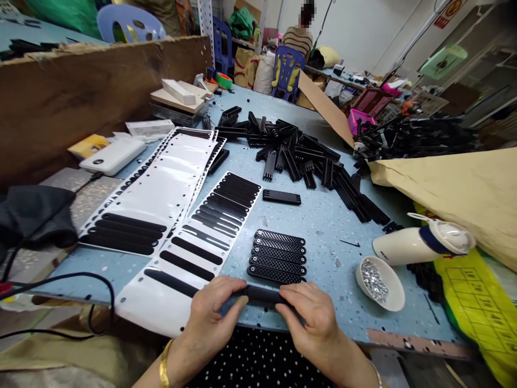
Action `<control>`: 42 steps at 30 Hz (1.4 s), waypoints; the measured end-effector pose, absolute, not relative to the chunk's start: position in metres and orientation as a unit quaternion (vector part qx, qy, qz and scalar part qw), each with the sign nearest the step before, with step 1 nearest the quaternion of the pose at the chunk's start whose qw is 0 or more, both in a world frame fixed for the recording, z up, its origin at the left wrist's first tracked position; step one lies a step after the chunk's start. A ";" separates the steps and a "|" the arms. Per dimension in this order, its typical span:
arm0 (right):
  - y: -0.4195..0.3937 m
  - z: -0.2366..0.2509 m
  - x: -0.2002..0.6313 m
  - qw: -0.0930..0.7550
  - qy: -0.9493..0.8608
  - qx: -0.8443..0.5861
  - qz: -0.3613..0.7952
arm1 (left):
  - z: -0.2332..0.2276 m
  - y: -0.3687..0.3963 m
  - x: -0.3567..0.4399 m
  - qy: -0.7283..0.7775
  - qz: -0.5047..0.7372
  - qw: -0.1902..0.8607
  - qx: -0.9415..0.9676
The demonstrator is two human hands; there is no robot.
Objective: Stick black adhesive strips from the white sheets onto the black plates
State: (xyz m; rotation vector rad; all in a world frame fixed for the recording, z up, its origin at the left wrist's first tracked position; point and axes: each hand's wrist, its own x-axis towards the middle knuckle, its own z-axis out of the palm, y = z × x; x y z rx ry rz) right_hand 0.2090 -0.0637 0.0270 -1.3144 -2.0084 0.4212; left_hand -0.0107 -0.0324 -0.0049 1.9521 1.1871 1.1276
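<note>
Both hands (262,318) pinched on black strip (262,295)

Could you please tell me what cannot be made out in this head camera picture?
- Black plastic strip: its ends are hidden under the left hand and right hand.
- White bowl: the shiny contents are too small to identify.
- White bottle: its label is too small to read.
- Seated person: the face is blurred.

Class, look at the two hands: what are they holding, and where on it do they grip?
A long black plastic strip, gripped at its two ends: left hand one end, right hand the other.
</note>
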 end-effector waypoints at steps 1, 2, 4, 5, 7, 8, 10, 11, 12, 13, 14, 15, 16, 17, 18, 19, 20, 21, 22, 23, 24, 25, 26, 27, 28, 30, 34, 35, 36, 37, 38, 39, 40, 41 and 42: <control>-0.064 0.027 0.209 0.343 -0.774 -0.507 0.161 | -0.005 -0.032 -0.011 0.448 0.420 0.295 0.732; -0.063 0.028 0.208 0.342 -0.775 -0.507 0.159 | -0.004 -0.032 -0.010 0.450 0.417 0.298 0.731; -0.063 0.028 0.208 0.340 -0.776 -0.508 0.156 | -0.004 -0.032 -0.010 0.450 0.416 0.299 0.732; -0.063 0.028 0.207 0.339 -0.777 -0.508 0.154 | -0.003 -0.032 -0.010 0.448 0.416 0.299 0.732; -0.063 0.028 0.206 0.336 -0.778 -0.508 0.152 | -0.003 -0.033 -0.010 0.444 0.417 0.298 0.735; -0.063 0.028 0.206 0.334 -0.779 -0.508 0.152 | -0.003 -0.033 -0.010 0.443 0.418 0.298 0.735; -0.063 0.028 0.205 0.330 -0.780 -0.508 0.154 | -0.003 -0.033 -0.010 0.442 0.418 0.299 0.735; -0.063 0.028 0.204 0.328 -0.781 -0.509 0.155 | -0.003 -0.033 -0.010 0.442 0.418 0.299 0.735; -0.062 0.029 0.203 0.326 -0.781 -0.510 0.155 | -0.004 -0.033 -0.010 0.442 0.418 0.299 0.735; -0.062 0.029 0.203 0.324 -0.781 -0.512 0.154 | -0.004 -0.033 -0.010 0.443 0.418 0.299 0.735; -0.062 0.029 0.202 0.323 -0.780 -0.514 0.152 | -0.004 -0.033 -0.010 0.443 0.417 0.300 0.735; -0.061 0.030 0.202 0.322 -0.780 -0.516 0.149 | -0.004 -0.033 -0.010 0.444 0.415 0.301 0.735; -0.061 0.030 0.201 0.321 -0.780 -0.517 0.147 | -0.004 -0.033 -0.010 0.445 0.414 0.301 0.735; -0.061 0.030 0.201 0.318 -0.781 -0.518 0.146 | -0.005 -0.033 -0.011 0.447 0.414 0.300 0.734; -0.061 0.031 0.201 0.315 -0.782 -0.518 0.146 | -0.005 -0.033 -0.011 0.449 0.416 0.297 0.733; -0.061 0.031 0.201 0.310 -0.784 -0.518 0.147 | -0.005 -0.034 -0.011 0.450 0.418 0.294 0.732; -0.061 0.031 0.201 0.305 -0.786 -0.518 0.148 | -0.006 -0.034 -0.011 0.450 0.421 0.292 0.732; -0.061 0.031 0.201 0.301 -0.787 -0.518 0.148 | -0.006 -0.034 -0.011 0.448 0.424 0.290 0.732; -0.061 0.031 0.201 0.298 -0.788 -0.518 0.149 | -0.005 -0.033 -0.012 0.443 0.427 0.289 0.733; -0.060 0.031 0.201 0.298 -0.788 -0.518 0.148 | -0.005 -0.033 -0.012 0.436 0.427 0.292 0.737; -0.060 0.030 0.201 0.298 -0.787 -0.519 0.148 | -0.004 -0.032 -0.012 0.426 0.426 0.295 0.742; -0.060 0.030 0.202 0.300 -0.787 -0.518 0.148 | -0.004 -0.032 -0.012 0.414 0.424 0.297 0.749; -0.060 0.030 0.202 0.302 -0.787 -0.517 0.148 | -0.003 -0.031 -0.012 0.400 0.423 0.293 0.758; -0.059 0.030 0.203 0.302 -0.788 -0.516 0.149 | -0.002 -0.030 -0.012 0.384 0.423 0.283 0.770; -0.059 0.030 0.204 0.299 -0.788 -0.517 0.151 | -0.002 -0.029 -0.013 0.367 0.426 0.266 0.783; -0.060 0.030 0.206 0.291 -0.784 -0.523 0.164 | -0.002 -0.028 -0.012 0.335 0.438 0.224 0.804; -0.064 0.029 0.214 0.297 -0.767 -0.534 0.197 | -0.005 -0.027 -0.012 0.311 0.449 0.193 0.815; -0.065 0.028 0.217 0.303 -0.763 -0.534 0.200 | -0.006 -0.027 -0.012 0.312 0.450 0.194 0.814; -0.067 0.026 0.219 0.310 -0.760 -0.535 0.202 | -0.007 -0.026 -0.011 0.312 0.451 0.195 0.813; -0.068 0.025 0.221 0.317 -0.756 -0.536 0.203 | -0.008 -0.026 -0.011 0.311 0.451 0.195 0.813; -0.070 0.023 0.224 0.326 -0.750 -0.539 0.204 | -0.008 -0.026 -0.011 0.310 0.452 0.195 0.813; -0.071 0.022 0.226 0.335 -0.742 -0.544 0.205 | -0.008 -0.026 -0.011 0.310 0.452 0.195 0.813; -0.072 0.021 0.228 0.344 -0.733 -0.548 0.209 | -0.009 -0.025 -0.012 0.309 0.452 0.195 0.814; -0.073 0.020 0.230 0.353 -0.725 -0.551 0.214 | -0.008 -0.025 -0.012 0.309 0.450 0.197 0.814; -0.074 0.019 0.231 0.362 -0.718 -0.553 0.219 | -0.008 -0.025 -0.012 0.310 0.450 0.198 0.814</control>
